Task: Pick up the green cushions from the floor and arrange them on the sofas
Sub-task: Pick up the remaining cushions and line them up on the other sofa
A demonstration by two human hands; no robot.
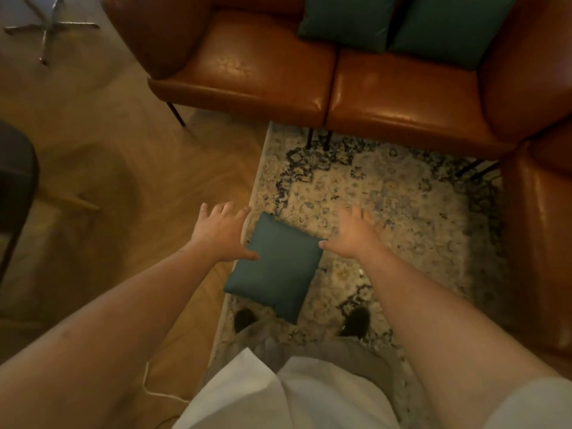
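The top edge cuts off 2 sofa cushions [346, 20], [448, 29].

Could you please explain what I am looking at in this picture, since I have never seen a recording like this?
This is one wide-angle picture from a camera worn on a person's head, looking down. There is no machine: the left hand and right hand are bare, open and empty, reaching to either side of a green cushion that lies on a patterned rug at the person's feet. Neither hand grips it yet. Beyond stands a brown leather sofa with two more green cushions leaning against its back.
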